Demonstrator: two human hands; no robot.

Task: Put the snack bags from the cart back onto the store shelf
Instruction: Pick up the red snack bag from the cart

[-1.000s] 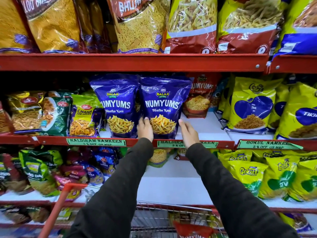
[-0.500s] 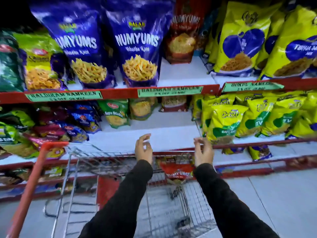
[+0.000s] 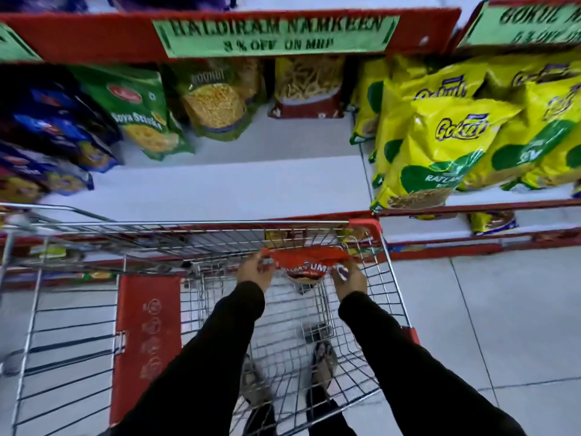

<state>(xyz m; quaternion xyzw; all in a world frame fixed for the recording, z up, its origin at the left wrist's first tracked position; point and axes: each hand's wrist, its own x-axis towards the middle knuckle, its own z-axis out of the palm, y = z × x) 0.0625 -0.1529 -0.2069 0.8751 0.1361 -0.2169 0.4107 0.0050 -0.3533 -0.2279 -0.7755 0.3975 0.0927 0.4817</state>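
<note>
red and crinkled, the snack bag (image 3: 306, 261) sits inside the wire cart (image 3: 201, 243), up against its far end, close under the top rail. both arms in black sleeves reach down into the basket. the left hand (image 3: 255, 272) pinches the bag's top left corner between thumb and fingers, and the right hand (image 3: 349, 278) is closed on the top right corner, so the bag is stretched between the two. its lower part hangs down toward the mesh floor; the print on its front is too blurred to read fully.

just beyond the cart is the store shelf (image 3: 239, 187), a white board with a wide bare stretch in the middle. to its left stand blue packets (image 3: 56, 146) and a green soya sticks bag (image 3: 138, 111); to the right, a crowd of yellow gokul bags (image 3: 440, 146) leaning forward. above, a green price label (image 3: 276, 34) on the red shelf edge reads haldiram namkeen. a red panel (image 3: 147, 335) hangs on the cart's near side, and sandalled feet (image 3: 325, 363) show through the mesh on the pale tiled floor (image 3: 503, 325).
</note>
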